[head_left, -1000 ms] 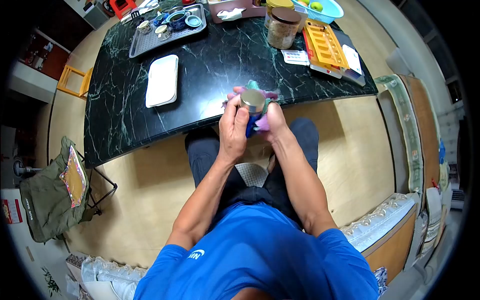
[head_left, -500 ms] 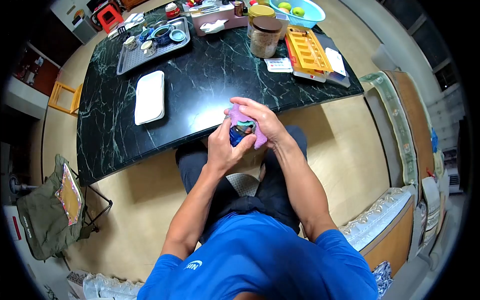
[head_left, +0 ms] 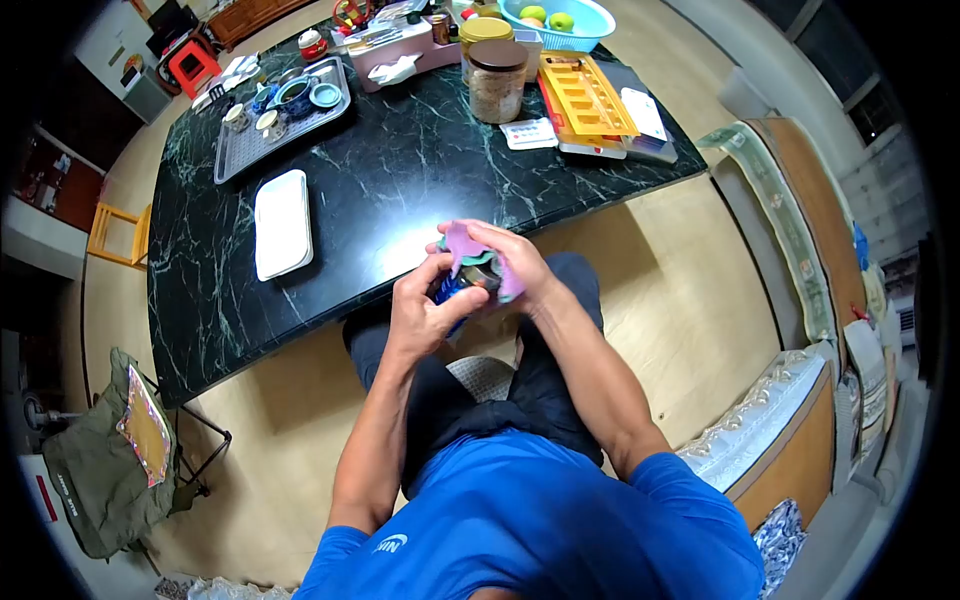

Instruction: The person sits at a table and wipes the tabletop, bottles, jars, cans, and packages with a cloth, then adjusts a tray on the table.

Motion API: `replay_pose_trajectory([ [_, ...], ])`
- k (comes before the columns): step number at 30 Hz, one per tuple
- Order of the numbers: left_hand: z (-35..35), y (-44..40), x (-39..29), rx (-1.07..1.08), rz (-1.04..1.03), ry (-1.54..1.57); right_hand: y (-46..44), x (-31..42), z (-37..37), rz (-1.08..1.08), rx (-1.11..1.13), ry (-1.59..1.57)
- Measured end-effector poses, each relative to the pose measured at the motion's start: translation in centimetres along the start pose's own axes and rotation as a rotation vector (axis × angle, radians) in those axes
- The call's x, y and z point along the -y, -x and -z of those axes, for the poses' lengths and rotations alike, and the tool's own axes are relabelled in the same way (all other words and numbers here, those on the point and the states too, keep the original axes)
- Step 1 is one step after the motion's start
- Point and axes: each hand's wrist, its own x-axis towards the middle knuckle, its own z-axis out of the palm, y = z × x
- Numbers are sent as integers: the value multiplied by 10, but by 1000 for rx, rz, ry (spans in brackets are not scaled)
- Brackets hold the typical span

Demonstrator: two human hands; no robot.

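Just off the near table edge, above my lap, my left hand [head_left: 424, 308] grips a small glossy blue vessel [head_left: 449, 290]. Its fingers and thumb curl around the vessel's side, and its exact kind is hard to make out. My right hand [head_left: 518, 262] is closed on a purple cloth [head_left: 509, 284] with a green edge. The cloth wraps the far and right sides of the vessel and presses against it. Part of the vessel is hidden behind fingers and cloth.
A white lidded tray [head_left: 283, 225] lies on the dark marble table [head_left: 390, 170]. Farther back are a metal tray [head_left: 240, 152] with teaware, a brown-lidded jar [head_left: 497, 92], a yellow organizer [head_left: 588, 95] and a blue fruit basket [head_left: 590, 35]. A folding chair [head_left: 110, 490] stands at left.
My hands have shifted slightly left and down in view, with the vessel turned and the cloth moved along it. The whole scene has shifted as my head moved.
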Motion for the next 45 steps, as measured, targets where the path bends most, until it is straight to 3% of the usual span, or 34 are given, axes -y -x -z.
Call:
replay_pose_trajectory([
  [1,-1,0,5,-3,20,24,0,-4,-5,143,-63,80],
  [3,-4,-6,13,-152,-190,-208,0,-13,-14,389,-209,417],
  [5,-19,-2,-3,-387,-43,-39,2,-25,-34,621,-355,641],
  [6,-27,-2,1,-520,-107,-118,2,-30,-43,656,-352,667],
  [7,-29,-1,3,-520,-110,-117,2,-32,-49,692,-348,692],
  [9,-31,4,9,-403,-22,80,-3,-20,-46,652,-320,614],
  [11,-30,1,19,-363,-14,58,-5,0,-32,303,49,371],
  [13,-34,0,22,-303,178,466,-9,-4,-20,224,58,318],
  [15,-28,2,21,-235,289,547,-10,-11,-13,171,1,245],
  [17,-29,-2,17,-332,390,652,6,-20,-38,575,-265,781],
  [20,-21,-3,24,-296,232,248,10,-26,-48,697,-396,878],
  [22,-23,-5,21,-281,82,-109,-6,-17,-28,539,-176,512],
  [23,-23,-6,21,-276,79,-109,-8,-11,-16,377,-56,334],
  [25,-25,-7,20,-119,211,351,-1,3,-16,106,54,113],
  [26,-28,-6,18,-130,318,499,0,-1,-9,105,50,112],
  [28,-27,-12,22,-121,344,565,0,-3,-9,-1,-9,-13],
  [29,-26,-16,24,-115,367,629,-1,-17,-17,200,-311,106],
  [31,-29,-16,18,-231,320,567,1,-22,-31,371,-380,118],
  [33,-28,-19,20,-469,54,-155,-9,-36,-19,419,-385,125],
  [35,-34,-20,14,-570,-25,-178,-15,-42,-9,482,-388,137],
  [37,-41,-8,0,-629,-44,-207,-11,-34,-22,430,-409,-56],
  [38,-46,-5,3,-625,-166,-236,-15,-37,-18,489,-369,-64],
  [41,-56,4,1,-566,-177,-210,-24,-43,-6,634,-421,-4],
  [43,-55,2,-2,-516,-149,-214,-21,-47,-5,569,-353,-56],
  [45,-48,-6,2,-501,-104,-218,-15,-53,-6,535,-297,213],
])
